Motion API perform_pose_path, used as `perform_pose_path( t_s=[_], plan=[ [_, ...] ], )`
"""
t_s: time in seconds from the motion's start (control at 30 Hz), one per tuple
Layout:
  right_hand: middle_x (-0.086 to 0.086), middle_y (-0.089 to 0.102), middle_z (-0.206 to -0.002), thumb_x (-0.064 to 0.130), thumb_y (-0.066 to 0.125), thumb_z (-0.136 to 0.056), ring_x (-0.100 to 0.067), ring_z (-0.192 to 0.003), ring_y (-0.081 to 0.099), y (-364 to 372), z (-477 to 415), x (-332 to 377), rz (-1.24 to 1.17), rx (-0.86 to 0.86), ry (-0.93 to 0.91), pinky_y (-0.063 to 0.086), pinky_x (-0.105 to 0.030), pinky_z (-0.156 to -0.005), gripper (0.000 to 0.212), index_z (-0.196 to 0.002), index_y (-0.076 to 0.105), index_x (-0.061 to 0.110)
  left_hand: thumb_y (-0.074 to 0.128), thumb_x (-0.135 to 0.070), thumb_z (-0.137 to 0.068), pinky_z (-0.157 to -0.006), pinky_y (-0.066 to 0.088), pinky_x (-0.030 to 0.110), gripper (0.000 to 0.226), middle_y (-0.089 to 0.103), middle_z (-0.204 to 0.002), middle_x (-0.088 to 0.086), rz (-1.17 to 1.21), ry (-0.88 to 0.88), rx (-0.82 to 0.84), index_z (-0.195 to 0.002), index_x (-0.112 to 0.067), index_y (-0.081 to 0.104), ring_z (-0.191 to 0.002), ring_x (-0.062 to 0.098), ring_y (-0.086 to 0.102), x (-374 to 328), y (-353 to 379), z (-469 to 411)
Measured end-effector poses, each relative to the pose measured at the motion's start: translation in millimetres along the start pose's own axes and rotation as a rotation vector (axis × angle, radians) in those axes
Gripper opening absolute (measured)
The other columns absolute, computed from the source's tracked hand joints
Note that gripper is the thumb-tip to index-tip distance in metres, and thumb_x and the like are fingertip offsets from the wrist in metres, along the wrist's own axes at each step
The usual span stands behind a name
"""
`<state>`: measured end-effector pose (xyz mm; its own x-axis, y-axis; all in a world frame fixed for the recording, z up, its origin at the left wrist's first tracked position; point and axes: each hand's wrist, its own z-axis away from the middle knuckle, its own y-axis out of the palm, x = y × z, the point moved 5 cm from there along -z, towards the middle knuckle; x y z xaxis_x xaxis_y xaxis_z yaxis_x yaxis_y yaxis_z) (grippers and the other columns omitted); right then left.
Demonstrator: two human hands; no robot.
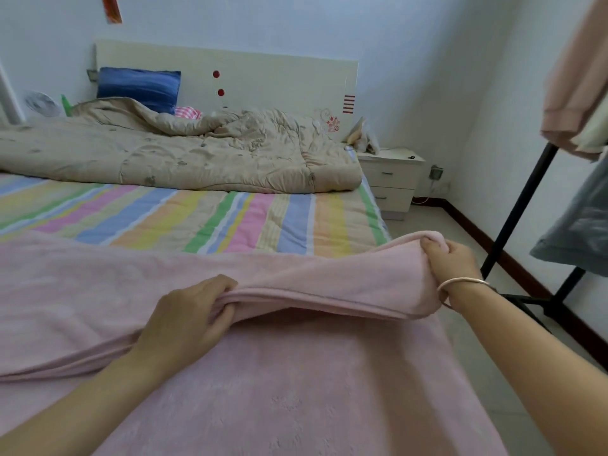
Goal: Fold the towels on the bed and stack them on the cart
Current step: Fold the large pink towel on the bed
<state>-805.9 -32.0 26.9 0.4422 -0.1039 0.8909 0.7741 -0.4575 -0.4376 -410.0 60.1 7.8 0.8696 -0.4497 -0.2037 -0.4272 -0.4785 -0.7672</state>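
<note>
Both your left hand [187, 320] and right hand [452, 263] pinch the pink towel [296, 373] at three o'clock; first fold underway, stacking remains.

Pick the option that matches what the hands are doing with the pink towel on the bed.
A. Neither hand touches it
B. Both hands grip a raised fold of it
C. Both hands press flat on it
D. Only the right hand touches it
B: the left hand and the right hand each curl their fingers round the lifted edge of the pink towel.
</note>
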Motion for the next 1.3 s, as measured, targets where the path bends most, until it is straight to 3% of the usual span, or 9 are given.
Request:
perform_pose_path(
  t_s=[0.2,0.3,0.43,0.53,0.63,0.8,0.97,1.17,1.3],
  plan=[
    [-0.019,0.06,-0.107,0.026,0.066,-0.088,-0.031,-0.09,0.053,-39.9,33.0,-54.1,0.354,0.178,0.314,0.043,-0.034,-0.079,0.037,-0.105,0.058,-0.005,0.047,-0.031,-0.073,-0.051,0.046,0.027,0.014,0.06,-0.079,-0.01,-0.089,0.171,0.308,-0.083,-0.027,0.056,-0.072,0.015,0.063,-36.1,17.6,42.1],
    [-0.021,0.06,-0.111,0.025,0.068,-0.088,-0.032,-0.09,0.054,-45.8,60.6,-88.5,0.271,0.163,0.429,0.048,-0.039,-0.08,0.045,-0.115,0.058,-0.01,0.047,-0.03,-0.069,-0.052,0.05,0.028,0.029,0.058,-0.097,-0.011,-0.168,0.16,0.415,-0.095,-0.032,0.057,-0.086,0.014,0.061,-41.8,33.4,63.8],
    [-0.017,0.063,-0.1,0.033,0.068,-0.088,-0.034,-0.09,0.06,-41.2,101.3,-113.1,-0.061,0.24,0.594,0.053,-0.038,-0.071,0.038,-0.109,0.058,0.003,0.072,-0.011,-0.045,-0.063,0.056,0.027,0.072,0.062,-0.113,-0.003,-0.213,0.049,0.391,-0.116,-0.023,0.062,-0.093,0.017,0.063,-29.5,25.9,78.4],
    [-0.014,0.064,-0.098,0.029,0.069,-0.087,-0.031,-0.089,0.062,-44.2,112.6,-120.5,-0.159,0.274,0.575,0.053,-0.036,-0.074,0.035,-0.109,0.058,0.005,0.075,-0.003,-0.044,-0.087,0.054,0.036,0.094,0.054,-0.138,0.014,-0.315,-0.079,0.452,-0.135,-0.014,0.054,-0.114,0.029,0.062,-7.9,26.6,91.4],
    [-0.011,0.062,-0.096,0.022,0.066,-0.09,-0.027,-0.079,0.061,-45.8,117.6,-120.2,-0.176,0.284,0.535,0.057,-0.03,-0.059,0.027,-0.109,0.058,0.006,0.054,-0.008,-0.085,-0.117,0.021,0.038,0.087,0.001,-0.163,0.013,-0.407,-0.211,0.571,-0.156,-0.021,0.006,-0.149,0.025,0.015,0.8,29.7,97.4],
    [-0.01,0.054,-0.079,0.015,0.059,-0.094,-0.02,-0.061,0.045,-56.7,113.4,-95.9,-0.053,0.072,0.216,0.039,-0.028,-0.053,0.017,-0.107,0.058,0.003,0.04,0.004,-0.091,-0.119,0.017,0.038,0.081,0.002,-0.163,0.015,-0.436,-0.192,0.645,-0.156,-0.021,0.0,-0.15,0.025,0.009,-13.2,33.1,90.0],
    [-0.012,0.063,-0.092,0.021,0.065,-0.089,-0.031,-0.078,0.059,-55.2,103.5,-111.7,0.219,0.129,0.19,0.051,-0.043,-0.074,0.029,-0.114,0.063,0.006,0.036,-0.003,-0.093,-0.121,0.003,0.037,0.081,-0.012,-0.162,0.012,-0.337,-0.195,0.773,-0.154,-0.023,-0.014,-0.15,0.024,-0.007,-7.8,33.7,105.8],
    [-0.011,0.057,-0.076,0.011,0.061,-0.091,-0.023,-0.062,0.053,-45.9,113.0,-130.5,-0.02,0.243,0.494,0.047,-0.023,-0.045,0.01,-0.095,0.06,0.002,0.03,-0.029,-0.098,-0.122,0.005,0.036,0.06,0.004,-0.164,0.002,-0.106,-0.291,0.69,-0.155,-0.033,0.011,-0.15,0.017,0.003,-14.6,30.7,93.7],
    [-0.011,0.059,-0.077,0.022,0.064,-0.088,-0.024,-0.064,0.054,-38.7,85.4,-118.6,-0.22,0.178,0.541,0.044,-0.032,-0.056,0.025,-0.102,0.062,0.002,0.019,-0.053,-0.081,-0.121,0.009,0.03,0.077,0.011,-0.163,0.001,0.0,-0.28,0.621,-0.154,-0.029,0.023,-0.149,0.015,0.01,-40.5,49.8,63.0]
  ],
)
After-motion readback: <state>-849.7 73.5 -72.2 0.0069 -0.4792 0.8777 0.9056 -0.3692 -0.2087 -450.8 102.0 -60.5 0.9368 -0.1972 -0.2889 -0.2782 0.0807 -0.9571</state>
